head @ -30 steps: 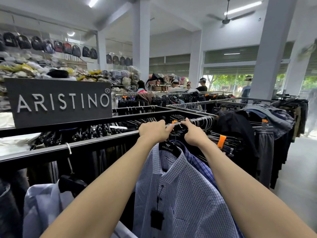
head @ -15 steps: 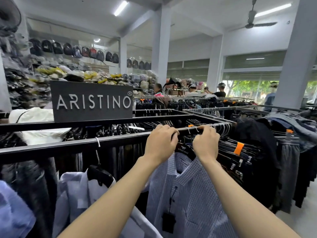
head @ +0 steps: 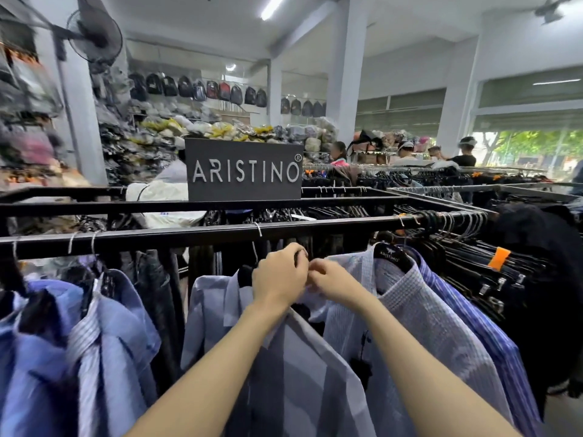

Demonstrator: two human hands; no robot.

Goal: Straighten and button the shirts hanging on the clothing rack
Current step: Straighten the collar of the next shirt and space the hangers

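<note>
A black rack rail (head: 189,236) runs across the view with shirts hanging below it. Straight ahead hangs a pale lilac shirt (head: 214,310) on a black hanger. My left hand (head: 279,274) and my right hand (head: 331,282) meet at its collar, fingers curled and pinching the fabric at the neck; the exact grip is blurred. To its right hangs a light checked shirt (head: 419,313) on an ARISTINO hanger, then a blue striped shirt (head: 479,320). Several blue shirts (head: 104,335) hang to the left.
A dark ARISTINO sign (head: 244,170) stands on the rack's rear rail. Dark trousers on black hangers (head: 473,266) crowd the right end. More racks, a few people (head: 463,152) and shelves of bags lie beyond. A wall fan (head: 94,36) is upper left.
My view has swung left along the rail. Both hands have left the checked shirt's hanger at the rail and dropped to the collar of the pale lilac shirt to its left.
</note>
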